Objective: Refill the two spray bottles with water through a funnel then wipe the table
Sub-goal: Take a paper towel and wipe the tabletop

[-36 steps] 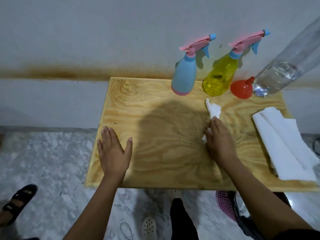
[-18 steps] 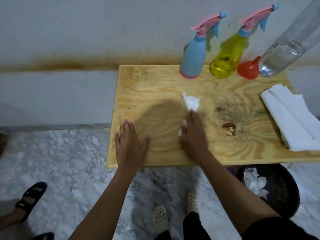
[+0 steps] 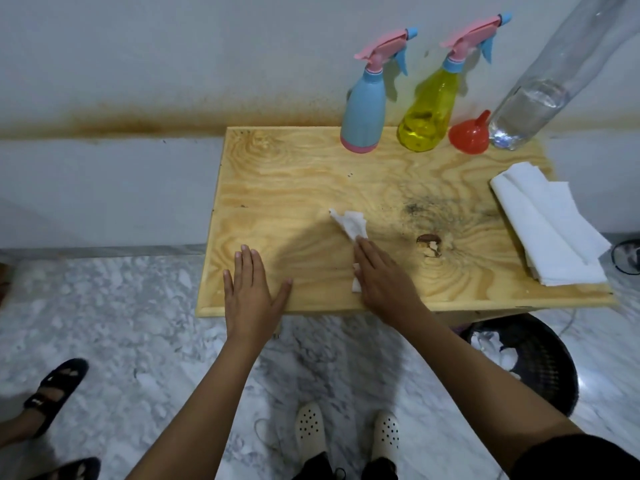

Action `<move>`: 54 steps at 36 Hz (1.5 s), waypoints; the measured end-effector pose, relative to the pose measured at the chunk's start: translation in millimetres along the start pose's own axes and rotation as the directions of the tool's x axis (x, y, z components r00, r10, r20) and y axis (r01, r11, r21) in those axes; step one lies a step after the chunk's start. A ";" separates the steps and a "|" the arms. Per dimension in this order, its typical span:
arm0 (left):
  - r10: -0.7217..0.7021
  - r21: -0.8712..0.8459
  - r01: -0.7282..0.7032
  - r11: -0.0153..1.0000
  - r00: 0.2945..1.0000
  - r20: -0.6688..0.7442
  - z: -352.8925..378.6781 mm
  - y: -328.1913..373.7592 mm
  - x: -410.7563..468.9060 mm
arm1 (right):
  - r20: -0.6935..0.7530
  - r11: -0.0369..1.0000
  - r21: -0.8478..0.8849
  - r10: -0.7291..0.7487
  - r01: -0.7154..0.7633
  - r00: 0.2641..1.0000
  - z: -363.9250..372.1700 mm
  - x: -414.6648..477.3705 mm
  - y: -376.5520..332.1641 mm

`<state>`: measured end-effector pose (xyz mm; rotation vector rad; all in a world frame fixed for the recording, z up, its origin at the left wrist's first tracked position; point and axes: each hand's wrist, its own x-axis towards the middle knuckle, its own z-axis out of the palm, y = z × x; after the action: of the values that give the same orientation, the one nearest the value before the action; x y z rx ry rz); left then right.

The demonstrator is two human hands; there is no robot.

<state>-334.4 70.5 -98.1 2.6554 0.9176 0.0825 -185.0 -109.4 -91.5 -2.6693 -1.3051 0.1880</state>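
My right hand [image 3: 379, 277] presses a crumpled white tissue [image 3: 350, 223] flat against the wooden table [image 3: 298, 188] with straight fingers, near the middle front. My left hand [image 3: 251, 289] lies flat on the table's front left edge. At the back stand a blue spray bottle [image 3: 365, 109] and a yellow spray bottle [image 3: 427, 112], both with pink trigger heads on. A red funnel [image 3: 469, 135] lies upside down beside them, next to a large clear water bottle [image 3: 533, 105].
A stack of folded white tissues [image 3: 547, 223] lies on the table's right side. A dark knot [image 3: 429, 244] marks the wood. A black bin [image 3: 533, 358] with used tissues stands under the front right. Another person's sandalled feet [image 3: 52, 389] are at the left.
My right hand has slid the tissue leftward and toward the table's front across the wood. My left hand stays flat on the front left. The view has pulled back.
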 end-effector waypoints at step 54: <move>0.808 -0.549 -0.596 0.587 0.479 0.344 127.4 365.3 -90.9 | -0.136 0.381 0.743 0.891 -0.550 0.433 -39.7 -311.6 214.8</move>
<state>-170.3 -291.4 -94.8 2.2800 -0.4362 -0.3118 -202.4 -489.5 -83.2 -2.2241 0.2701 -0.0420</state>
